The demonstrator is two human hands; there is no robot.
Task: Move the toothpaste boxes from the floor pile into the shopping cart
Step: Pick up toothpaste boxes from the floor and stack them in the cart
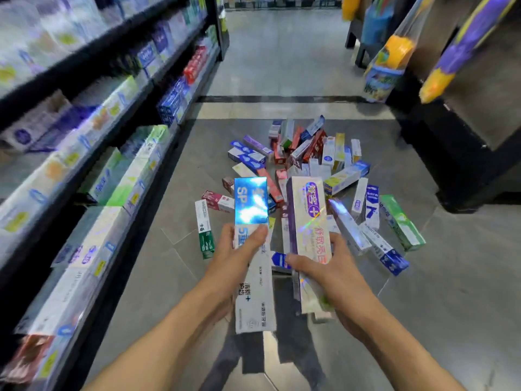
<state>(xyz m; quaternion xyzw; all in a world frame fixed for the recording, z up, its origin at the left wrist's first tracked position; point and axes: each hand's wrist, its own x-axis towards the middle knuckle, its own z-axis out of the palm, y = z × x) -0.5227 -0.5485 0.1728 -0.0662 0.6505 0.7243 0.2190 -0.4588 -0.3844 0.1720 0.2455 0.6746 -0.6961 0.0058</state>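
The person stands over the pile of toothpaste boxes (304, 170) scattered on the floor (451, 277) beside the shelves (84, 153), with a load in each hand. The left hand (231, 255) has its fingers clamped on a blue-and-white box (252, 235), and the right hand (335, 272) grips a purple-edged white box (308, 221). No shopping cart is in sight, so I judge the carry is under way and the next move calls for turning to find it.

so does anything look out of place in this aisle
Yes: a scattered pile of colourful cardboard toothpaste boxes lies on the grey tiled floor beside the stocked black shelves, tumbled at all angles.
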